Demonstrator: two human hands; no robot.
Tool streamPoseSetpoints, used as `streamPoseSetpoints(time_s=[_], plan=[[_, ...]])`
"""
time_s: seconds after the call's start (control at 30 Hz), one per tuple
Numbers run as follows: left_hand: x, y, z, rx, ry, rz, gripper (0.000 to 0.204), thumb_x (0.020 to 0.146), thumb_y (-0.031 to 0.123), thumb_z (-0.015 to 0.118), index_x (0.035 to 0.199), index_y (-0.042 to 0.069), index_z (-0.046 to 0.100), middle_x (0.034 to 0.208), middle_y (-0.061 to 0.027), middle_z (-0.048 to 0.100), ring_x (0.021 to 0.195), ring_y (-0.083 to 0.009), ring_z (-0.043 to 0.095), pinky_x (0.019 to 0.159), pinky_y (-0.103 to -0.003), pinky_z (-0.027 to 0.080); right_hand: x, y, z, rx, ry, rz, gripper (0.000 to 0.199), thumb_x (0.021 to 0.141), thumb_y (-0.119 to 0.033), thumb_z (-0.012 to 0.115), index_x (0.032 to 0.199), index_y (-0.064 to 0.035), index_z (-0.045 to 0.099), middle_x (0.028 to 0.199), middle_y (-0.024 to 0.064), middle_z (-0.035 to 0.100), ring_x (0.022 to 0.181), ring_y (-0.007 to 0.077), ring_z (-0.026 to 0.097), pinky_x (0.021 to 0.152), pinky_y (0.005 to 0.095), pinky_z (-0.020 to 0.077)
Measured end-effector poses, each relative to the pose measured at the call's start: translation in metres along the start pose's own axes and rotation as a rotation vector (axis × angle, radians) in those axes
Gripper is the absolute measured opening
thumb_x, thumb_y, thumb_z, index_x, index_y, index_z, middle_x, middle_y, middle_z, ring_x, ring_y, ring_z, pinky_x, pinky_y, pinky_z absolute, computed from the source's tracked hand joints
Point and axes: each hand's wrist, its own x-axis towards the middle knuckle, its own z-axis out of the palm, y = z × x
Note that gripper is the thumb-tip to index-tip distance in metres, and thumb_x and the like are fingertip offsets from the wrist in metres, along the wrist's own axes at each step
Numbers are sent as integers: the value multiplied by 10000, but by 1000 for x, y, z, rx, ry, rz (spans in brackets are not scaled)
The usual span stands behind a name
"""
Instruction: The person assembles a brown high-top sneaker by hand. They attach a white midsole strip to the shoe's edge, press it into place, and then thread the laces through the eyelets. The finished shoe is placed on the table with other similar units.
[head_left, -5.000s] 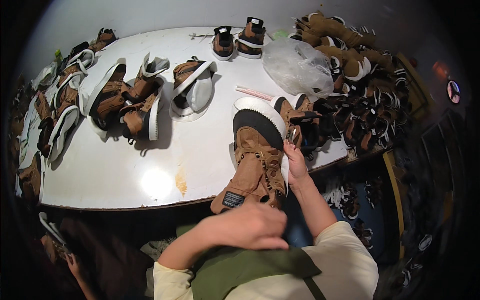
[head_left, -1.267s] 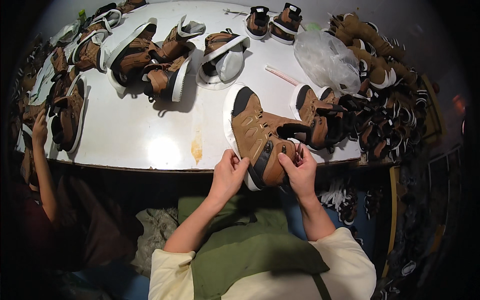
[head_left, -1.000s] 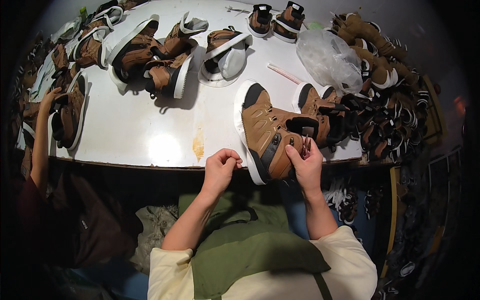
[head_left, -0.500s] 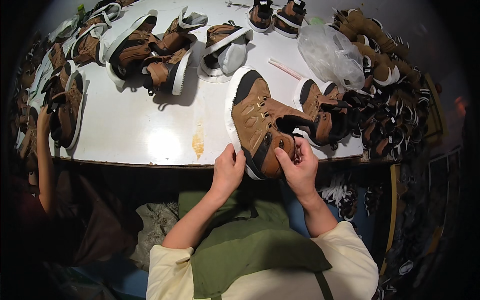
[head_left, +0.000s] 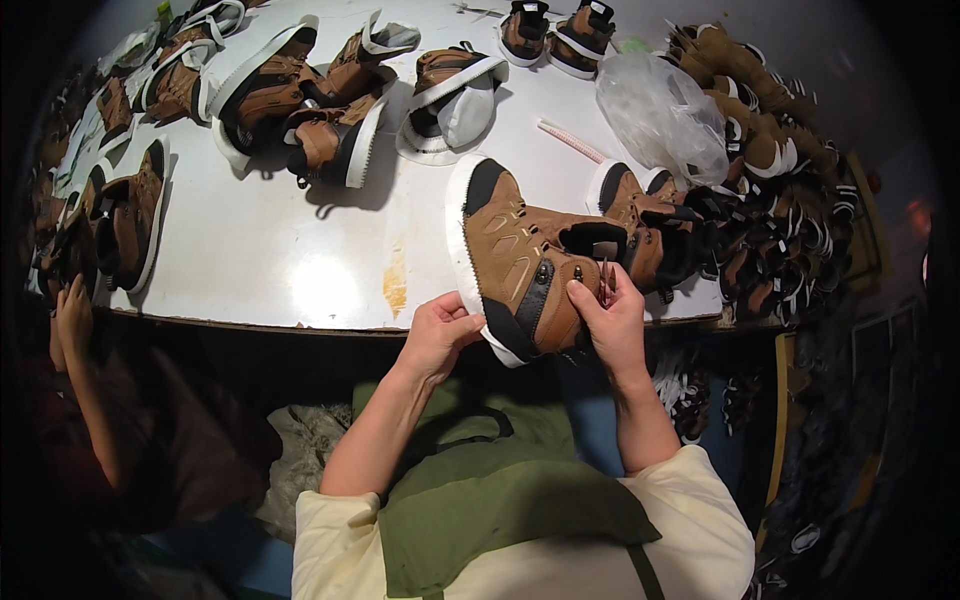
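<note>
A brown and black high-top boot (head_left: 510, 260) with a white sole is held up in front of me, toe pointing away, at the table's near edge. My left hand (head_left: 440, 335) pinches the white sole edge near the heel. At the ankle collar, my right hand (head_left: 612, 315) grips the boot with its thumb on the outer side. Something thin, dark and pointed shows beside the right fingers; I cannot make out what it is. Just beyond my right hand stands another brown boot (head_left: 640, 215) on the table.
The white table (head_left: 250, 270) bears several boots, some on their sides, at the left and back. A clear plastic bag (head_left: 660, 110) and a pinkish strip (head_left: 570, 140) lie to the right, beside a heap of boots (head_left: 780, 220). A co-worker's hands (head_left: 72, 315) hold a boot at far left.
The boot has shifted slightly toward me and turned a little, showing more of its side. My left hand has moved slightly left along the sole. The co-worker's hand has come nearer the table's edge.
</note>
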Motion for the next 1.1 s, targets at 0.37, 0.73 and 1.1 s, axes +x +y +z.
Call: streamPoseSetpoints(time_s=[0.37,0.73,1.1], plan=[[43,25,2,277,260,335,478,840,-12,590,1280,-62,410,824,-43,622,670,-74,533,612,-203,446,4,-25,-8,-561,-36,-53,322,790,-111,761,1018,26,581,831,28,595,728,55,517,675,206,468],[62,34,-25,407,255,314,296,839,58,667,1127,-2,631,919,2,631,792,-66,554,701,-215,462,47,-97,41,-622,-420,-369,274,930,-201,552,1116,-9,609,911,142,583,794,271,574,719,326,464],[67,61,-25,380,284,95,79,853,147,678,858,69,671,733,50,582,642,-39,483,555,-185,358,109,-52,78,-1057,-635,-199,326,956,-292,480,1021,-9,630,973,194,619,941,380,588,827,433,465]])
